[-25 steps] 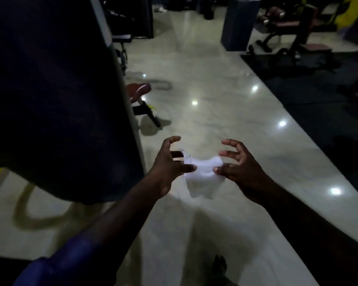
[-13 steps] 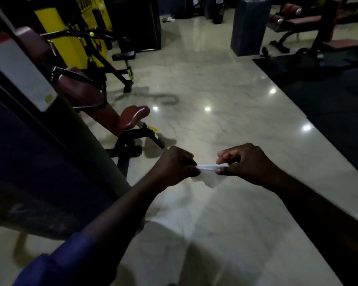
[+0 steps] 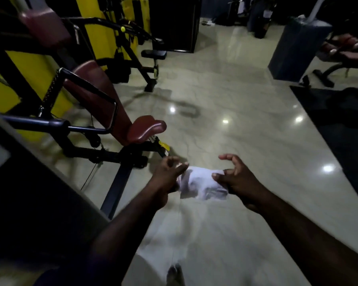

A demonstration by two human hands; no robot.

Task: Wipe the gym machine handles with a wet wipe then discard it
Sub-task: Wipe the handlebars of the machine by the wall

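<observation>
Stretching a thin white wet wipe [image 3: 203,185] between both hands above the pale polished stone floor [image 3: 246,141]. The left hand [image 3: 167,174] pinches the wipe's left edge between thumb and forefinger, with its other fingers loosely curled. The right hand [image 3: 236,180] pinches the right edge, thumb against a finger, the other fingers arched up and clear of the sheet. The wipe sags in the middle and touches nothing but the two hands. Judgement: the two-edge hold is meant to open the sheet flat, giving a broad wet face to wrap round a grip. A black-framed gym machine with a maroon padded seat [image 3: 147,129] stands near on the left. Its black tubular handle [image 3: 50,123] is well apart from the wipe. Motion blur leaves the finer finger contact uncertain.
</observation>
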